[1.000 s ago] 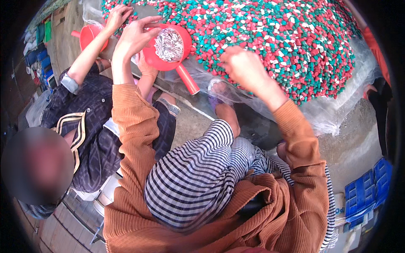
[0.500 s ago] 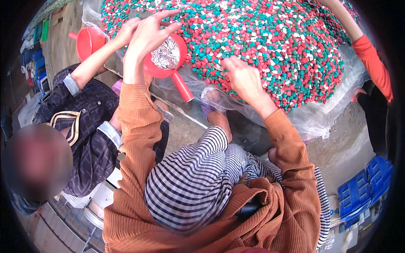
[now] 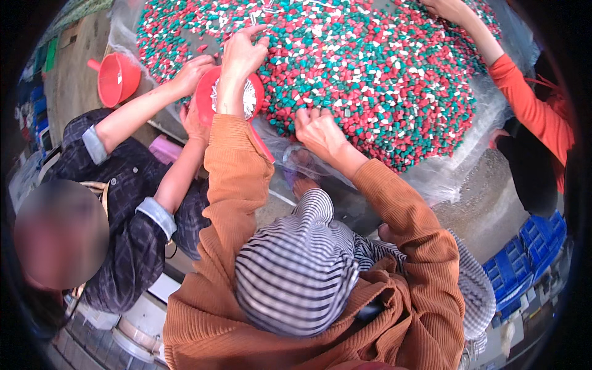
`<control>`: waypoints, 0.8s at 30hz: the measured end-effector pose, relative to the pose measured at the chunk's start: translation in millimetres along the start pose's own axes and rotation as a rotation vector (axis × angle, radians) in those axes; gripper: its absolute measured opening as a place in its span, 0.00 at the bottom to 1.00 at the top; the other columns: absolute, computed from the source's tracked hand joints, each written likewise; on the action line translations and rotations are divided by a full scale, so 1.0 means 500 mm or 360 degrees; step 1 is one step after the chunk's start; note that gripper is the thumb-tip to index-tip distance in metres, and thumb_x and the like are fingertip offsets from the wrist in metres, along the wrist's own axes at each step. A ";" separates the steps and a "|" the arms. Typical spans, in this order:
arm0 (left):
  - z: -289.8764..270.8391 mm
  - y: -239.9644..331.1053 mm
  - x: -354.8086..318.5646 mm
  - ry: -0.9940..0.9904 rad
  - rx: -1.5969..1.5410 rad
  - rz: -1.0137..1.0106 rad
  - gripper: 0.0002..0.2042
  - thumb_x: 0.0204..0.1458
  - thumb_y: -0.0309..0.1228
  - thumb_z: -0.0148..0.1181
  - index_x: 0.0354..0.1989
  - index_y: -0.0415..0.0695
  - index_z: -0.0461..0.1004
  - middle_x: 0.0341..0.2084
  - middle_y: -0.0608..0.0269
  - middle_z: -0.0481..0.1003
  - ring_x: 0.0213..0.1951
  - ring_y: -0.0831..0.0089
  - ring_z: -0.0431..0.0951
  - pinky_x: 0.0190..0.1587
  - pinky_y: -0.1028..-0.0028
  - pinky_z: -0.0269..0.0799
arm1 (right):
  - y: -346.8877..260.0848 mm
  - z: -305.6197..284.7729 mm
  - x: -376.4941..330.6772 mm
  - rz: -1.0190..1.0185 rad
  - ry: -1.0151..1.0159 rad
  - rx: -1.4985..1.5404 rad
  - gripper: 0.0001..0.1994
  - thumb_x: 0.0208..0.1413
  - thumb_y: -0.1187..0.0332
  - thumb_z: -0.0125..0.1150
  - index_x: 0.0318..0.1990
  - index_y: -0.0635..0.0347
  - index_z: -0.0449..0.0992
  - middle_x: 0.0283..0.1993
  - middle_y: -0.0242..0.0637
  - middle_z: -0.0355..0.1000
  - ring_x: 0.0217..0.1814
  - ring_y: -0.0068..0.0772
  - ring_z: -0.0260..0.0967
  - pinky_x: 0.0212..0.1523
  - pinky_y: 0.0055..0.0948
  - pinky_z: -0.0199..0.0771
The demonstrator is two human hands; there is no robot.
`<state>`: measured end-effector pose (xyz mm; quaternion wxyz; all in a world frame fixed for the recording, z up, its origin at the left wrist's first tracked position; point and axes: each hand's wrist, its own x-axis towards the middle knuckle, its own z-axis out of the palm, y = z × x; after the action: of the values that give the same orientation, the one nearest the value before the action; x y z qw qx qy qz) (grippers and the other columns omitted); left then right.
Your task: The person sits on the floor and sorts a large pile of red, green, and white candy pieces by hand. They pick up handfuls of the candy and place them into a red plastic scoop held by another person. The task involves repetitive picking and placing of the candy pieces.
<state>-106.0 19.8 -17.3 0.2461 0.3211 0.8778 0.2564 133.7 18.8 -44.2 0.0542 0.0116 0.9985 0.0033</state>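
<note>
A broad heap of small red, green and white pieces (image 3: 370, 80) lies on clear plastic sheeting. My left hand (image 3: 242, 54) is above the heap's near left part, fingers apart, with nothing visible in it. Below its wrist is a red long-handled scoop (image 3: 205, 92) holding thin white sticks (image 3: 249, 98); my forearm hides part of it. At the heap's near edge, my right hand (image 3: 322, 132) has its fingers curled down among the pieces. Whatever lies under those fingertips is hidden.
At my left, a co-worker in a dark patterned shirt (image 3: 117, 203) reaches to the heap and scoop. Another red scoop (image 3: 118, 80) stands beyond that arm. Across to the right, a person's red sleeve (image 3: 524, 102) reaches in. Blue crates (image 3: 524, 253) lie at lower right.
My right hand has shifted left and slightly down, its fingers now in the pieces. My left hand has moved slightly right, its forearm now covering part of the scoop. The co-worker's second hand now shows beside the scoop.
</note>
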 end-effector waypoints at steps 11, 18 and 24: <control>0.277 0.077 -0.058 0.0011 -0.0090 -0.0138 0.37 0.47 0.43 0.63 0.66 0.48 0.57 0.58 0.42 0.58 0.62 0.43 0.56 0.61 0.46 0.55 | 0.323 -0.268 -0.076 -0.0414 -0.0556 0.0321 0.05 0.46 0.72 0.58 0.32 0.58 0.75 0.35 0.35 0.68 0.34 0.33 0.73 0.31 0.31 0.75; 0.214 0.263 -0.195 -0.0940 -0.0628 0.0277 0.36 0.46 0.34 0.67 0.67 0.58 0.60 0.71 0.43 0.42 0.67 0.27 0.42 0.64 0.39 0.52 | 0.433 -0.327 -0.146 0.0107 -0.0397 0.0249 0.06 0.44 0.78 0.55 0.33 0.62 0.73 0.33 0.41 0.69 0.31 0.45 0.73 0.32 0.41 0.75; 0.073 0.275 -0.095 -0.0850 -0.1197 0.0442 0.27 0.47 0.35 0.69 0.58 0.48 0.72 0.39 0.51 0.81 0.39 0.63 0.83 0.42 0.71 0.77 | 0.452 -0.325 -0.037 0.0121 0.0144 0.0827 0.15 0.55 0.76 0.55 0.51 0.61 0.72 0.37 0.50 0.74 0.35 0.54 0.74 0.35 0.44 0.72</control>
<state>8.0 88.8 51.7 0.5254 0.3785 0.5792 0.4951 139.4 243.6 121.2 0.0045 0.0626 0.9660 -0.2506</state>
